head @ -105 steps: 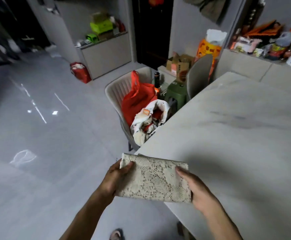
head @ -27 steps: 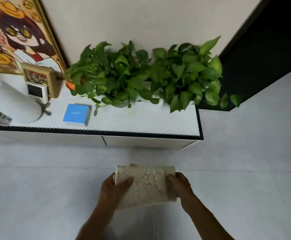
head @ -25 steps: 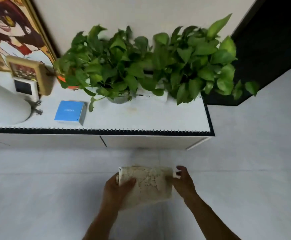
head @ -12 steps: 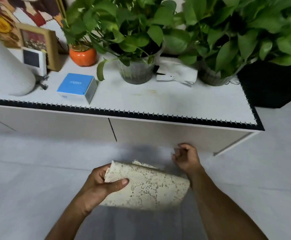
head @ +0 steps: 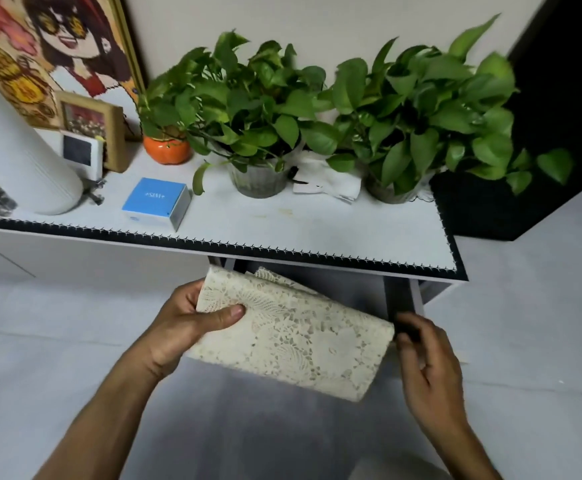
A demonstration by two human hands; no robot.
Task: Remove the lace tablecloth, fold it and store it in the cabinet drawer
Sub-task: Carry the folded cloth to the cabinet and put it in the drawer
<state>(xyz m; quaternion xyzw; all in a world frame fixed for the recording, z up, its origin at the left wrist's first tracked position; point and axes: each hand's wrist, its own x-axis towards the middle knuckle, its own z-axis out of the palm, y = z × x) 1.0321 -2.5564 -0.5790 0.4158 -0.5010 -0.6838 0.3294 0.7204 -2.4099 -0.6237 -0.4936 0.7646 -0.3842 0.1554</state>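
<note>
Left hand (head: 182, 327) grips folded lace tablecloth (head: 293, 334) by its left end, thumb on top, holding it in the air just in front of the cabinet (head: 109, 258). Right hand (head: 428, 362) w/ fingers curled on front edge of the drawer (head: 400, 296), which stands pulled out under the cabinet top. Hands apart, cloth between them. On top: two leafy plants (head: 255, 109), blue box (head: 156, 206).

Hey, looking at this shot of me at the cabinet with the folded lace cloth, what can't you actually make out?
All in the head view:
- Drawer interior: covered by the folded lace tablecloth held in the left hand.
- Right hand grip on the drawer front: motion-blurred.
- Blue box lettering: too small.
- White cylinder: cut off by the left edge.
</note>
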